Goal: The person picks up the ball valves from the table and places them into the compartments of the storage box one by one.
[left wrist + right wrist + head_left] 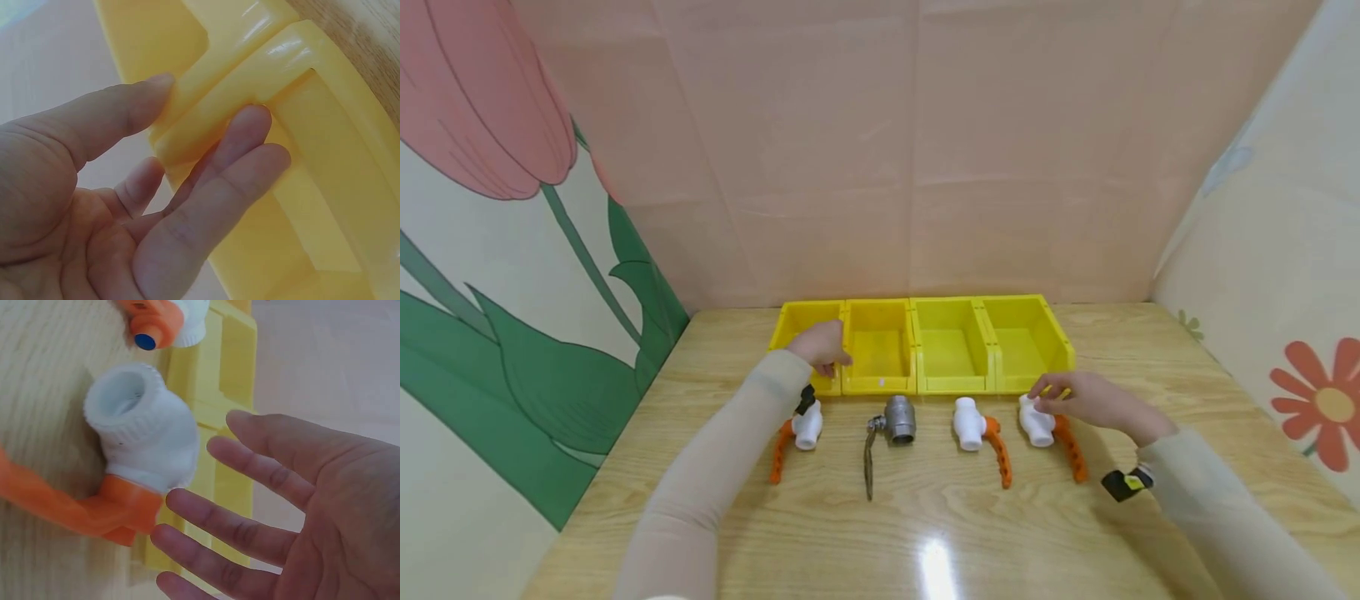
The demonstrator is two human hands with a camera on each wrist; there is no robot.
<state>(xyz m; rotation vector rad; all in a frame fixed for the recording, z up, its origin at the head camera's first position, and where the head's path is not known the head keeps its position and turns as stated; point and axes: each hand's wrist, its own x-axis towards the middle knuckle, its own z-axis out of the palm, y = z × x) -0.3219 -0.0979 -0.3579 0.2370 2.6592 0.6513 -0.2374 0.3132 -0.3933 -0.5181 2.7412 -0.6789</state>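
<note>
My left hand (822,344) is over the leftmost yellow bin (781,321), beside the wall it shares with its neighbour. In the left wrist view, the thumb (128,109) and fingertips lie on either side of the paired bin rims (206,122), with a gap between them. At the right, my right hand (1078,398) reaches over a white ball valve (1037,423) with an orange handle. Its fingers are spread and slightly bent, fingertips close beside the white body (153,437) in the right wrist view, gripping nothing.
Several yellow bins (880,386) stand side by side along the back wall. In front of them lie a metal ball valve (900,419) with a long lever, and two more white valves with orange handles, one at left (807,427) and one right of centre (969,425).
</note>
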